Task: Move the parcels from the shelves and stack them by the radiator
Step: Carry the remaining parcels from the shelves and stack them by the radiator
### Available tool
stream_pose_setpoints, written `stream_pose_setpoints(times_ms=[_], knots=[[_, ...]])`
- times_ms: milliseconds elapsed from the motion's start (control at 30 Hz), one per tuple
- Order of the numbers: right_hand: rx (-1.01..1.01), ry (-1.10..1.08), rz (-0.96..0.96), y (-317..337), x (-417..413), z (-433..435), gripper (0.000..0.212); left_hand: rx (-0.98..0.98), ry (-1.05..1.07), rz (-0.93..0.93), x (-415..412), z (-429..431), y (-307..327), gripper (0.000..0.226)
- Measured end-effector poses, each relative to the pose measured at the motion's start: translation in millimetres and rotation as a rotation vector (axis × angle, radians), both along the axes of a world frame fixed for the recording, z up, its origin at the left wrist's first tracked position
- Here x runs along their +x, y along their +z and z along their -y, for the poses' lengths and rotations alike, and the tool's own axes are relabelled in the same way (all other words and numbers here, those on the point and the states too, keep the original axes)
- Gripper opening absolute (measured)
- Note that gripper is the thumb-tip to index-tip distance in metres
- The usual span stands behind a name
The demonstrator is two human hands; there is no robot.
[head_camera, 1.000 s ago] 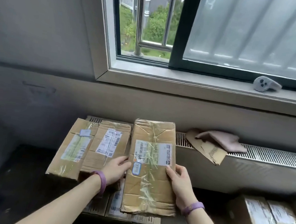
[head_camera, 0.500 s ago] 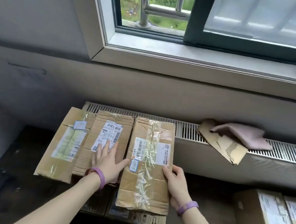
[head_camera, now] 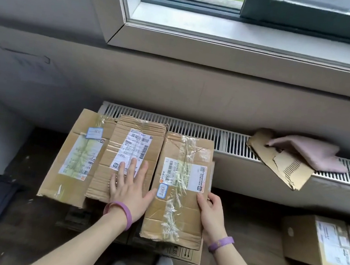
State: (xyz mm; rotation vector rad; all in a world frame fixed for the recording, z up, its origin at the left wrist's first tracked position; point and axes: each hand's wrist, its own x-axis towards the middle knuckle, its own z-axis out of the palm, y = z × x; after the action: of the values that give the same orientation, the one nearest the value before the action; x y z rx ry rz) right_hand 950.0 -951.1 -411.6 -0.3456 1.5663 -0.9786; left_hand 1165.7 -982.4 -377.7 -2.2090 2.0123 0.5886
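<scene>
Now our left hand (head_camera: 129, 189) lies flat, fingers (head_camera: 135, 167) spread, on the middle parcel (head_camera: 130, 151); our right hand (head_camera: 211, 215) grips the right parcel's (head_camera: 180, 191) edge, mid-frame, beside the radiator (head_camera: 230, 140).

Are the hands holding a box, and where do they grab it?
The right hand grips the taped parcel by its right long edge. The left hand holds nothing; it lies flat on the middle parcel, thumb against the taped one.

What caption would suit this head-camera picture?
Both hands, left and right, settle a taped brown cardboard parcel onto the stack beside the white radiator.
</scene>
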Motion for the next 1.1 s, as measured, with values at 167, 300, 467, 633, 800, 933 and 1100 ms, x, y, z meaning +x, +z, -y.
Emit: stream_pose_setpoints(times_ms=[167,300,467,633,800,933,1100], knots=[[0.036,-0.010,0.055,-7.3,-3.1,2.2,0.038,-0.015,-0.005,0.043,-4.5,-2.9,-1.5,0.080],[0.058,0.071,-0.018,-2.0,-4.7,5.9,0.046,0.003,-0.001,0.028,-4.8,-3.6,4.5,0.081],[-0.010,0.184,-0.248,30.1,-7.5,11.7,0.060,0.013,0.124,-0.178,-7.1,2.7,27.4,0.066],[-0.139,0.181,-0.274,72.0,-12.3,21.9,0.049,0.000,0.335,-0.583,-1.9,7.3,63.0,0.051],[-0.244,0.211,-0.207,117.4,-2.8,35.4,0.042,0.044,0.579,-1.052,-0.6,-0.5,112.4,0.043],[-0.252,0.274,-0.050,144.4,16.3,34.4,0.037,0.067,0.605,-1.127,16.5,-18.6,135.7,0.050],[-0.257,0.386,-0.004,166.5,47.7,30.4,0.037,0.038,0.670,-1.130,44.8,-42.7,147.6,0.059]])
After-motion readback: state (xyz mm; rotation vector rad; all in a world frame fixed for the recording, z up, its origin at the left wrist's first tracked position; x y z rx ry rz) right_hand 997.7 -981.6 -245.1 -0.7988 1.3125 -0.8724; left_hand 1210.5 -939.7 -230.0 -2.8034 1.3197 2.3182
